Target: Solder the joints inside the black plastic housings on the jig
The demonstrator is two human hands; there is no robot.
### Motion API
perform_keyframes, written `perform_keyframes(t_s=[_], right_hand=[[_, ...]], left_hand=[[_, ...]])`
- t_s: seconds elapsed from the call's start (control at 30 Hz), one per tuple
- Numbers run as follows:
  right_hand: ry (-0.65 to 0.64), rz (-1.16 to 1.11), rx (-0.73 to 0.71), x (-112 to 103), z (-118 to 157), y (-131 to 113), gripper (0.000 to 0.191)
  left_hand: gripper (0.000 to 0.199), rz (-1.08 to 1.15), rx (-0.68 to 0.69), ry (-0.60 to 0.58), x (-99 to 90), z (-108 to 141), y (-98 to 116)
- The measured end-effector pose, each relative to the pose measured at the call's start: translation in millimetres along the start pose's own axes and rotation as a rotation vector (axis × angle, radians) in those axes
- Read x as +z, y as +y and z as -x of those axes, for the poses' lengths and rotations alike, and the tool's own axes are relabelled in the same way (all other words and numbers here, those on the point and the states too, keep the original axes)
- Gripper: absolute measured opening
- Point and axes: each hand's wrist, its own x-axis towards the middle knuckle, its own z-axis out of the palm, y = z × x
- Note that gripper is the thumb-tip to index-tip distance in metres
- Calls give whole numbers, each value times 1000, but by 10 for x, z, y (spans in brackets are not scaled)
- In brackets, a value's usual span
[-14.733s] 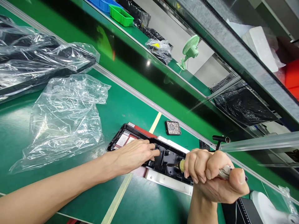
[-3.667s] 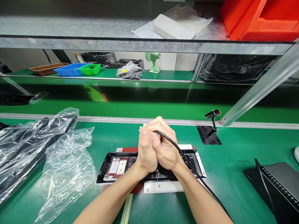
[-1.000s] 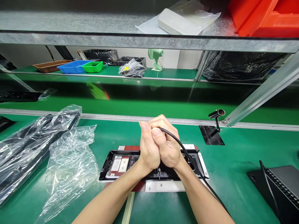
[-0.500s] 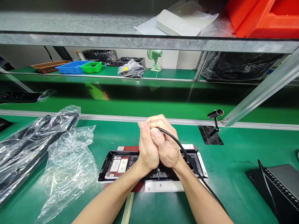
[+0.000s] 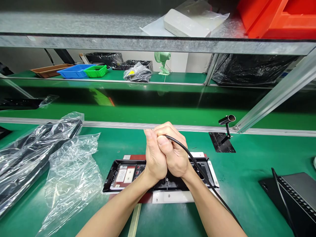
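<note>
My left hand (image 5: 156, 158) and my right hand (image 5: 176, 156) are pressed together above a black rectangular housing (image 5: 111, 177). The fingers of my right hand are closed round the end of a black cable (image 5: 195, 159), which bends over the thumb and runs down past my right forearm. My left hand is closed against my right; what lies inside it is hidden. Beneath them, the housing rests on a reddish-brown fixture (image 5: 146, 198) with white strips, its middle covered by my hands. A white label (image 5: 121, 175) shows in its left part.
Clear plastic bags (image 5: 71, 177) and a wrapped black part (image 5: 37, 154) lie at left. A small stand (image 5: 225, 131) is at back right, a black device (image 5: 296, 194) at right. A metal shelf edge (image 5: 148, 43) crosses above.
Both hands stay clasped round the same place with the cable. The whole view has shifted very slightly; nothing else has visibly moved.
</note>
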Motion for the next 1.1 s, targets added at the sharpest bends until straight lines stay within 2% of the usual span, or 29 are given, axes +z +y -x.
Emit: perform_keyframes(t_s=[0.47,0.77,1.1], right_hand=[[-11,-6,21,-9,6,-23,20],[2,-11,8,-10,7,-19,20],[-4,-13,16,-7,19,-19,22]], left_hand=[[55,49,4,0,11,36,-124],[59,-10,14,-16,-6,7,-16],[59,-55,0,13,-8,15,-32]])
